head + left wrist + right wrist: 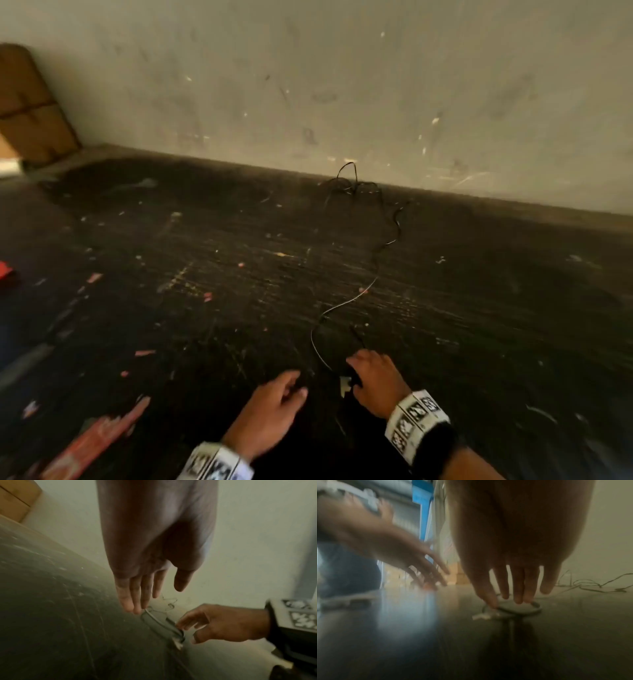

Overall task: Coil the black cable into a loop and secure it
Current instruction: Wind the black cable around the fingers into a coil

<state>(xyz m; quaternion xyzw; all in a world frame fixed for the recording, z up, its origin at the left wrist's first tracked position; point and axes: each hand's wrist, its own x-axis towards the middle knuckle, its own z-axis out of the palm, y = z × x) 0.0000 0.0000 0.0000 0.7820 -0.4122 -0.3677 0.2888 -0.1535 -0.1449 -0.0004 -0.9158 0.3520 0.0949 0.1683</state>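
Note:
A thin black cable [387,240] runs from a tangle by the wall [352,185] across the dark table toward me. Its near end lies in a small loop [511,609] with a white tag [481,616] beside it. My right hand [356,373] arches over this loop, and its fingertips [518,599] and thumb press down on it. My left hand [294,383] hovers just left of the loop with its fingers straight and holds nothing. The left wrist view shows the loop [159,623] between both hands. The frames are blurred.
The scratched table [205,274] meets a grey wall [342,85] at its far edge. Brown cardboard [30,102] leans at the far left corner. Red paper scraps [102,435] lie at the near left, and small bits are scattered over the surface.

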